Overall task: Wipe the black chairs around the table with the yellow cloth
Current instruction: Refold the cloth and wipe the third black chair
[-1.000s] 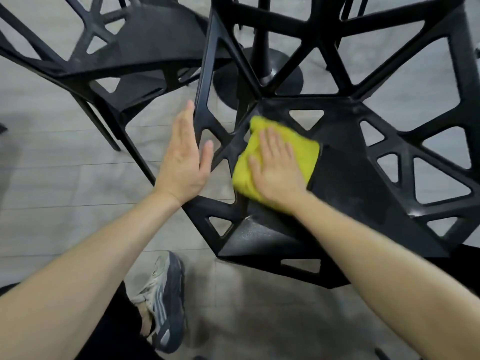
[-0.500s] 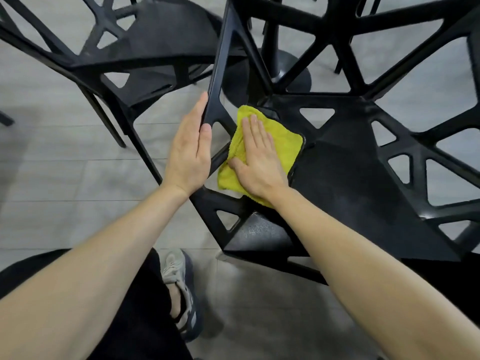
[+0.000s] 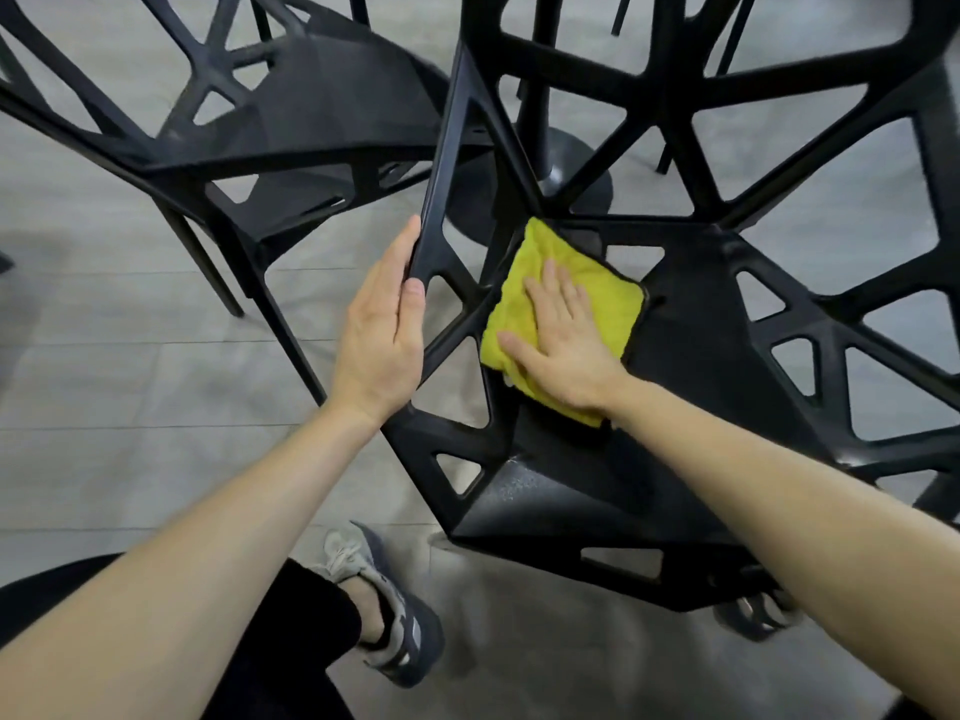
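Note:
A black chair (image 3: 691, 397) with triangular cut-outs fills the centre and right of the head view. The folded yellow cloth (image 3: 597, 293) lies on the left part of its seat. My right hand (image 3: 563, 350) presses flat on the cloth with straight fingers. My left hand (image 3: 382, 340) rests against the outside of the chair's left frame bar, fingers straight along it and thumb on the bar's edge.
A second black chair (image 3: 311, 111) stands at upper left, close to the first. The round black table base (image 3: 571, 174) and its pole rise behind the seat. Grey plank floor (image 3: 130, 356) lies to the left. My shoes show below, one (image 3: 384, 610) left of the chair.
My right hand has slid the cloth from the seat's left edge a little toward the back of the seat. My left hand stays on the frame bar.

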Available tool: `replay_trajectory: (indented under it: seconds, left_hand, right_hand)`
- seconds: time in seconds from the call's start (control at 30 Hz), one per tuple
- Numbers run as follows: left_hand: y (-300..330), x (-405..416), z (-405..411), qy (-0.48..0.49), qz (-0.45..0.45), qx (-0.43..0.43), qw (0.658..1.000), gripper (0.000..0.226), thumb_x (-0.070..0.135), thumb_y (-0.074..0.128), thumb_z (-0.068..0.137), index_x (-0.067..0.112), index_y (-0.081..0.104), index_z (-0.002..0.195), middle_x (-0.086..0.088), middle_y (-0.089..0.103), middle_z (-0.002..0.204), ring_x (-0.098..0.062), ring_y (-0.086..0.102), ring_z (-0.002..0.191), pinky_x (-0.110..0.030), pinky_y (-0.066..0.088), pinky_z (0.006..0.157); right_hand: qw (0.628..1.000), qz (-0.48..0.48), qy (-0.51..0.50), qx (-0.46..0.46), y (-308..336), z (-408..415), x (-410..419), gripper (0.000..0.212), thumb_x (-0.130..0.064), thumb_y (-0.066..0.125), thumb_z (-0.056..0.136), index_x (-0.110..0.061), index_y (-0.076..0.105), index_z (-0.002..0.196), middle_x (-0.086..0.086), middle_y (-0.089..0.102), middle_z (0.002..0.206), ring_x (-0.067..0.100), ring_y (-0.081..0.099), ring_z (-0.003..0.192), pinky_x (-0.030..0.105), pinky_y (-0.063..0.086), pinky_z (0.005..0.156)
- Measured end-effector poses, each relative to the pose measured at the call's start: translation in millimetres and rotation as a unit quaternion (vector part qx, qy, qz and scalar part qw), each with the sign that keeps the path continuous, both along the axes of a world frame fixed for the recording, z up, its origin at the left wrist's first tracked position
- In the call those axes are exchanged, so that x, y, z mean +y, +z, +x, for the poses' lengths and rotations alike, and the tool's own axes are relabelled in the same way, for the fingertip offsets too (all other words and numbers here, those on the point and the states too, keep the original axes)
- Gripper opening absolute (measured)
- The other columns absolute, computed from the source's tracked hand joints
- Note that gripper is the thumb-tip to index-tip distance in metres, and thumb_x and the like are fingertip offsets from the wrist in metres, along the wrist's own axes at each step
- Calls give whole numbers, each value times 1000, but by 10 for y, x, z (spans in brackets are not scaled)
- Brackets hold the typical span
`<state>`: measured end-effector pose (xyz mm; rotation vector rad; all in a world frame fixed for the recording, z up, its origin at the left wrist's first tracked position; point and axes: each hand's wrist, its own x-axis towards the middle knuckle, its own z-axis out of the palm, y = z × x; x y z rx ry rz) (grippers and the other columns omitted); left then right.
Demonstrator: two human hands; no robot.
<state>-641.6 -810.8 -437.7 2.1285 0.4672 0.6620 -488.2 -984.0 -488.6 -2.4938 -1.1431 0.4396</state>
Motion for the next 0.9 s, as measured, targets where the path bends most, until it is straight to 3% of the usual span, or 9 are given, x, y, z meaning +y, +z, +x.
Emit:
replay_trajectory:
  seconds: [0.07,0.2,0.33,0.47,0.53,0.6,0.7,0.8,0.9]
  left_hand:
    - [-15,12,-4,1,-7,-4,1000,54,12,38,114,17,36,168,4,44,170,-13,41,156,-50,38,127]
    - [-51,44,25,-2,-16,-5,1000,55,19,36,115,24,34,169,9,43,169,-18,45,153,-57,47,119]
    - [-35,59,42,6,-20,-7,1000,54,21,37,114,25,36,168,8,46,168,-23,49,150,-58,47,118]
    - [-63,71,39,14,-34,-9,999,55,22,39,112,26,40,167,-1,55,161,-34,54,143,-58,48,117]
    - [-65,68,47,15,-40,-7,999,55,22,39,111,25,42,166,-8,58,156,-39,55,140,-59,48,116]
    - [-62,76,49,13,-42,-7,999,55,21,40,111,25,42,166,-7,58,156,-39,55,140,-60,48,116]
    - [-57,86,46,3,-53,-6,999,55,21,40,112,27,41,166,-2,55,158,-35,54,143,-60,47,117]
    - [-21,60,42,5,-75,-8,997,54,19,40,112,29,44,165,6,54,162,-23,51,148,-59,45,120]
    - [-19,51,18,35,-68,-27,997,49,18,37,112,18,53,158,0,61,154,-15,54,145,-43,41,124]
  right_hand:
    - [995,14,94,-26,-35,66,-199,93,-80,29,98,-24,11,171,2,-7,179,17,-12,164,46,-4,134]
    - [995,13,12,-96,-83,436,-25,95,-90,34,92,-40,13,169,-8,2,179,16,-2,165,46,1,134]
    - [996,0,-8,-93,-102,243,34,88,-80,17,100,-28,8,171,1,-4,179,20,-7,165,49,-1,134]
    - [992,4,101,-73,-74,12,-196,102,-85,19,95,-19,4,171,7,-5,179,23,-11,165,49,-1,133]
    - [987,27,145,-58,-15,82,-423,100,-83,35,96,-22,12,171,2,8,179,20,1,165,46,7,134]
    - [985,72,143,-56,23,91,-553,86,-75,50,97,-22,35,164,0,36,166,21,29,156,43,24,130]
    - [987,109,94,-74,44,-18,-531,55,-60,63,97,-21,59,135,-2,63,127,23,56,122,40,44,109]
    - [988,137,-66,-37,314,-16,-260,42,-55,65,99,-24,53,124,-2,69,100,27,65,98,42,49,86]
    - [916,331,-225,39,933,124,342,31,-44,62,103,-28,50,126,-7,67,107,19,64,97,37,50,86]
